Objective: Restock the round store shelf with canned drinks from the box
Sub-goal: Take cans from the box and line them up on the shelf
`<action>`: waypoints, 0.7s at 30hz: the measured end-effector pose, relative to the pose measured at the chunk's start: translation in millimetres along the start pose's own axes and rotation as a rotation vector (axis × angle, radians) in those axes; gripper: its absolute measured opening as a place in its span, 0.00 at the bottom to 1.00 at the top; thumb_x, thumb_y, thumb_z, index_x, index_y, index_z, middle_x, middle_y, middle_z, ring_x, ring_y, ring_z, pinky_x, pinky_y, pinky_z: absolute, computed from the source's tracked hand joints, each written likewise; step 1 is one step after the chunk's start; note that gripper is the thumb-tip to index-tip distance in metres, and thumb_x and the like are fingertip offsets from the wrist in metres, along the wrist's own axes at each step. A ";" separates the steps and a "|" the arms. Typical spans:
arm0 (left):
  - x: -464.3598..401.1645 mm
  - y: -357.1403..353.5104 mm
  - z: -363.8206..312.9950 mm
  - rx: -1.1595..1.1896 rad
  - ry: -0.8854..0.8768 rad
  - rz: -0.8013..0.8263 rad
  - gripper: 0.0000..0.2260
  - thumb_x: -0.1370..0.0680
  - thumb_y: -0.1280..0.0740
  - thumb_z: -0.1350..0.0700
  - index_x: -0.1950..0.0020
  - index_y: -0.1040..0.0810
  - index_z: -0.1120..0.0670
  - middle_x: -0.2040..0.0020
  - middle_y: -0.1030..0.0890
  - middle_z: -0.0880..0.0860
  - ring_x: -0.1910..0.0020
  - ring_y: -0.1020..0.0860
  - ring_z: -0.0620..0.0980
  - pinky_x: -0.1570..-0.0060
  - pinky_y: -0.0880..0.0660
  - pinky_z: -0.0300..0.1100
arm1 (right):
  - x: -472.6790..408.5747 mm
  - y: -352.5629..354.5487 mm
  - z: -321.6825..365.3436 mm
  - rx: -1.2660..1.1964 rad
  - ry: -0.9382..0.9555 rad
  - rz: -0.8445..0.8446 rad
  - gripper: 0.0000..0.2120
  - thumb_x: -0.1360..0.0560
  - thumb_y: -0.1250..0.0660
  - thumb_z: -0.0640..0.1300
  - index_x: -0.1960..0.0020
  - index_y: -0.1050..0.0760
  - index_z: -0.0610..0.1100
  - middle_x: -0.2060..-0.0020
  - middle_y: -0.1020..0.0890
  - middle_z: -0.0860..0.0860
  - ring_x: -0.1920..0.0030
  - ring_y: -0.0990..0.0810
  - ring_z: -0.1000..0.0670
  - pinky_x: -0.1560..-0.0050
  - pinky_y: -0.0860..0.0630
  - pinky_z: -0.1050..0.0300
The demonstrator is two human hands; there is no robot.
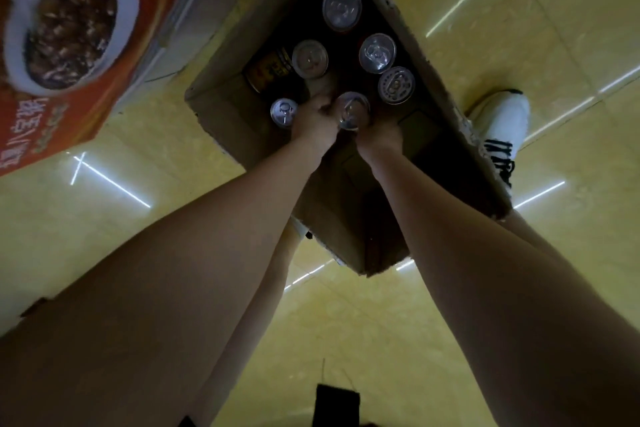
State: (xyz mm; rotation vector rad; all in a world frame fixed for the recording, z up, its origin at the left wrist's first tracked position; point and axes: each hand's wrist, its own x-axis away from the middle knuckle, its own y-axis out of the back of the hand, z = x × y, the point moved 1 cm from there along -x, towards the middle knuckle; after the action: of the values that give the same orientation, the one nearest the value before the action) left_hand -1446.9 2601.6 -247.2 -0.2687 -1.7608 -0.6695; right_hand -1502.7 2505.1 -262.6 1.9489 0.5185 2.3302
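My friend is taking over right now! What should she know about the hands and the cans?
Both hands are down inside the cardboard box on the floor.
Left hand: curled among the cans; which can it grips is unclear.
Right hand: fingers round the can nearest the person.
Other cans in the box: four upright, a small one by the left hand, and one lying on its side.
Done: cannot tell; the shelf is out of view.
Left: lift the cans out and carry them to the shelf.
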 end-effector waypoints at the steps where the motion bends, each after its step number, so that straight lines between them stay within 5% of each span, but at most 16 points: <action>1: 13.5 2.2 0.9 0.014 0.019 -0.005 0.17 0.22 0.33 0.49 0.35 0.26 0.53 0.41 0.20 0.57 0.48 0.19 0.54 0.45 0.20 0.53 | 13.5 5.1 -1.9 0.030 0.024 0.011 0.22 0.18 0.45 0.57 0.40 0.25 0.39 0.45 0.20 0.41 0.44 0.21 0.41 0.55 0.27 0.55; 5: 77.4 15.1 -3.3 -0.016 -0.010 0.003 0.08 0.25 0.29 0.50 0.50 0.25 0.49 0.49 0.19 0.55 0.51 0.18 0.56 0.48 0.20 0.56 | 74.3 31.3 -9.2 0.076 0.090 0.055 0.23 0.19 0.42 0.59 0.50 0.21 0.40 0.56 0.18 0.43 0.54 0.19 0.42 0.68 0.35 0.58; 10: 170.2 31.7 -34.4 -0.006 -0.055 0.112 0.20 0.22 0.31 0.57 0.31 0.29 0.53 0.43 0.26 0.51 0.45 0.24 0.52 0.46 0.20 0.51 | 151.1 92.3 3.6 0.192 0.242 0.075 0.26 0.19 0.44 0.60 0.49 0.19 0.39 0.55 0.16 0.41 0.52 0.19 0.40 0.60 0.31 0.56; 14: 252.6 46.8 -83.5 0.006 -0.120 0.097 0.22 0.22 0.31 0.57 0.28 0.30 0.51 0.39 0.26 0.50 0.43 0.25 0.50 0.52 0.21 0.41 | 218.0 150.5 29.1 0.193 0.326 0.134 0.24 0.23 0.40 0.62 0.54 0.20 0.41 0.60 0.16 0.42 0.56 0.17 0.40 0.53 0.21 0.46; 17: 327.0 56.3 -122.7 0.016 -0.180 0.034 0.22 0.23 0.30 0.55 0.29 0.28 0.49 0.39 0.23 0.52 0.45 0.22 0.53 0.51 0.19 0.48 | 275.9 203.8 54.6 0.142 0.353 0.164 0.19 0.30 0.28 0.53 0.51 0.20 0.38 0.59 0.15 0.43 0.56 0.16 0.42 0.50 0.20 0.43; 19: 375.5 64.9 -147.9 0.049 -0.246 -0.024 0.19 0.24 0.29 0.55 0.33 0.25 0.50 0.43 0.20 0.55 0.47 0.19 0.56 0.50 0.19 0.54 | 326.7 244.6 80.9 0.110 0.367 0.210 0.15 0.28 0.28 0.48 0.50 0.20 0.36 0.58 0.15 0.41 0.58 0.16 0.43 0.53 0.18 0.47; 21: 432.6 73.1 -177.0 0.101 -0.310 -0.047 0.16 0.23 0.31 0.58 0.35 0.23 0.53 0.45 0.19 0.57 0.49 0.19 0.57 0.56 0.17 0.50 | 374.1 283.1 106.4 0.171 0.417 0.212 0.13 0.23 0.32 0.44 0.52 0.21 0.32 0.60 0.16 0.38 0.65 0.19 0.45 0.65 0.23 0.58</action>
State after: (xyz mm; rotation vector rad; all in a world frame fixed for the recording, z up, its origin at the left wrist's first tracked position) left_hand -1396.3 2491.8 210.2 -0.2738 -2.0963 -0.5930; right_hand -1427.0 2357.9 189.2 1.6467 0.5767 2.9409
